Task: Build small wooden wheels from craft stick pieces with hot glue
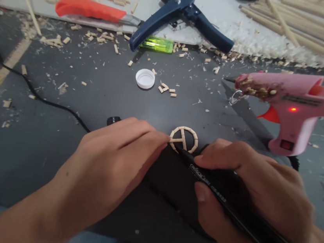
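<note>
A small ring of short wooden pieces (196,140), with thin sticks crossing inside it, is near the middle of the view. My left hand (115,167) is closed, its fingertips pinching the ring's left edge where a crossing stick meets it. In my right hand (248,187) is a black pen-like tool (212,189) with pale lettering. Its dark tip points at the lower part of the ring, close to the crossing sticks. Whether the tip touches the wood cannot be told. The other fingers of my left hand are hidden behind its back.
A pink glue gun (299,99) with a red light lies at right. Behind are a blue cutter (165,17), an orange-handled knife (90,9) and a green lighter-like object (159,44). A white cap (145,79) sits among wooden bits. A black cable (49,103) runs at left.
</note>
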Available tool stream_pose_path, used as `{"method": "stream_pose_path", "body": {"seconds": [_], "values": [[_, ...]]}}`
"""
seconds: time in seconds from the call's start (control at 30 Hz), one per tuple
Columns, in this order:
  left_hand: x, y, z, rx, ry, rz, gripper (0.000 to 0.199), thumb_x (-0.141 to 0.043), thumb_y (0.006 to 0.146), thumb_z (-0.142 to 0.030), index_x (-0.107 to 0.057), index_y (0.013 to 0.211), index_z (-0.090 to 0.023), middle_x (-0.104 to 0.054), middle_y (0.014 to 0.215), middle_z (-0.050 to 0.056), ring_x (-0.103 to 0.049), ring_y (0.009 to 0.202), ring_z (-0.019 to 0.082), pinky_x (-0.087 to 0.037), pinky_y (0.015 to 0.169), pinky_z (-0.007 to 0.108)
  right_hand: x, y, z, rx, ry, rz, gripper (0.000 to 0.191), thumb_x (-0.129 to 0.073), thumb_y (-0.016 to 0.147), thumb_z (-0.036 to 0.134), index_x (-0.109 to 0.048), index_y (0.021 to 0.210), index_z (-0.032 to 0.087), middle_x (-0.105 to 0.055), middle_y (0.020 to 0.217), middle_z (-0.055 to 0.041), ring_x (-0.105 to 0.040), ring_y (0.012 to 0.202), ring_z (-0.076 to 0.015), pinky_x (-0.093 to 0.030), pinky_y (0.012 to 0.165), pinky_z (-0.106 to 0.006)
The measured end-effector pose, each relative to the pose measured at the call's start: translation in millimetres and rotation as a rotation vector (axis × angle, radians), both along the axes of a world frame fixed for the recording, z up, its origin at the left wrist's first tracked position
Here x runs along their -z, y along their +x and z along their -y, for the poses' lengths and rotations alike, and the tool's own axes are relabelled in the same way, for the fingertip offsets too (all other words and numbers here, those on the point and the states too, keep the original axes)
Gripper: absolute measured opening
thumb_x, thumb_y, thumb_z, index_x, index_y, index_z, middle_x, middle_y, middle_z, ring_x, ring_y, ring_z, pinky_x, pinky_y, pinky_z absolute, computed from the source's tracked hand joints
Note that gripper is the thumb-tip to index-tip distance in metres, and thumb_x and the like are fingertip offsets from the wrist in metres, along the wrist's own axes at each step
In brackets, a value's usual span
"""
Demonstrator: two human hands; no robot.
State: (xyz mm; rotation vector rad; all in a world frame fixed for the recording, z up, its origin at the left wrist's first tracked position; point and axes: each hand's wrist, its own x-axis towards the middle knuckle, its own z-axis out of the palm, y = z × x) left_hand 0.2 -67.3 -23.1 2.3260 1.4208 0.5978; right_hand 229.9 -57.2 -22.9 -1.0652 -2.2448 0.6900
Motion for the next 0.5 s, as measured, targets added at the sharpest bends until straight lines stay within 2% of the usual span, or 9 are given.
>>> {"method": "stream_pose_path", "body": {"seconds": [0.23,0.37,0.5], "values": [[0.7,-0.3,-3.6,0.031,0.048,-0.059,0.019,-0.050,0.104,-0.020,-0.067,0.110,-0.023,-0.073,0.099,-0.002,-0.068,0.087,0.013,-0.046,0.074,0.029,0.2,0.3,-1.7,-0.009,0.018,0.022,0.018,-0.060,0.082,0.019,-0.051,0.097,0.022,-0.064,0.073,0.0016,-0.048,0.047,-0.0074,-0.042,0.041,-0.024],[0.1,0.9,-5.3,0.027,0.049,-0.057,0.020,-0.050,0.104,-0.021,-0.069,0.107,-0.023,-0.073,0.096,-0.002,-0.069,0.083,0.014,-0.046,0.069,0.030,-0.6,0.4,-0.6,0.025,0.016,0.052,0.014,-0.058,0.083,0.020,-0.051,0.095,0.024,-0.064,0.072,0.0018,-0.048,0.047,-0.0082,-0.042,0.041,-0.024],[-1.0,2.5,-5.7,0.028,0.039,-0.064,0.023,-0.048,0.104,-0.023,-0.071,0.105,-0.022,-0.074,0.097,0.000,-0.070,0.081,0.016,-0.048,0.068,0.031,-0.6,-0.2,-1.2,-0.004,0.037,0.043,0.017,-0.061,0.082,0.021,-0.052,0.097,0.024,-0.064,0.073,0.0016,-0.049,0.047,-0.0085,-0.043,0.042,-0.024]]}}
